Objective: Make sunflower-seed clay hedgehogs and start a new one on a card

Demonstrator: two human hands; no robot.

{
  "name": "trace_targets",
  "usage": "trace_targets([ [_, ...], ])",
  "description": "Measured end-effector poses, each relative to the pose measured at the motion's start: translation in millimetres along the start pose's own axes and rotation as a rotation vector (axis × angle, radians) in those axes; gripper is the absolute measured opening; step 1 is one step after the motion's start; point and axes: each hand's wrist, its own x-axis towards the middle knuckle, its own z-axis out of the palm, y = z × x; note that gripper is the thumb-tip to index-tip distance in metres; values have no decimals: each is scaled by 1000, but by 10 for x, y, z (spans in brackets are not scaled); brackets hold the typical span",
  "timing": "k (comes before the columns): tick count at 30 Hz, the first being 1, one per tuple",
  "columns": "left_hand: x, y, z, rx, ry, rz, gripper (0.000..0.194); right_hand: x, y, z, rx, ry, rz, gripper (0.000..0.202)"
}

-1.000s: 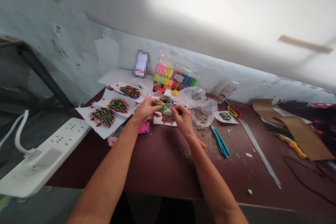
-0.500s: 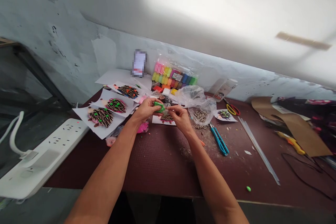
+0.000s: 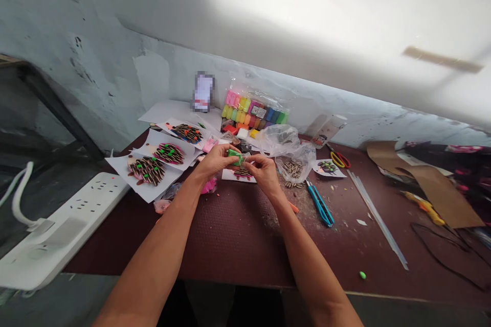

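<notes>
Between my hands is a small clear packet of green modelling clay (image 3: 235, 157). My left hand (image 3: 216, 160) pinches its left side, fingers closed. The thumb and fingers of my right hand (image 3: 263, 169) are closed on the clear plastic at its right end. Just below the packet, partly hidden by my hands, a card (image 3: 240, 176) bears a hedgehog figure of striped seeds with a pink edge. Pink clay (image 3: 209, 185) lies beside my left wrist. Striped sunflower seeds (image 3: 293, 169) fill a plastic bag to the right, with some spilled out.
Finished-looking seed hedgehogs on paper (image 3: 147, 170) lie left. Behind stand a multicoloured clay pack (image 3: 255, 112) and a phone (image 3: 203, 92). Rightward are a blue utility knife (image 3: 320, 206), scissors (image 3: 339, 159), glue sticks (image 3: 378, 218), a yellow glue gun (image 3: 425, 206) and a power strip (image 3: 72, 219) at far left.
Both hands stay almost in place over the card. The green packet has shifted slightly to the right and turned a little between the fingers.
</notes>
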Motion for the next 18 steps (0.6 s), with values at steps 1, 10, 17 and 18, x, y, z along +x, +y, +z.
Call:
trace_targets([
  [1, -2, -4, 9, 0, -2, 0, 24, -6, -19, -1, -24, 10, -24, 20],
  [10, -12, -11, 43, -29, -34, 13, 32, -37, -62, 13, -275, 74, -193, 12],
  [17, -2, -20, 58, -27, -50, 17, 25, -52, -89, 13, -332, 32, -249, 12],
  [18, 1, -23, 64, -29, -46, 16, 24, -57, -98, 17, -345, 30, -256, 11],
])
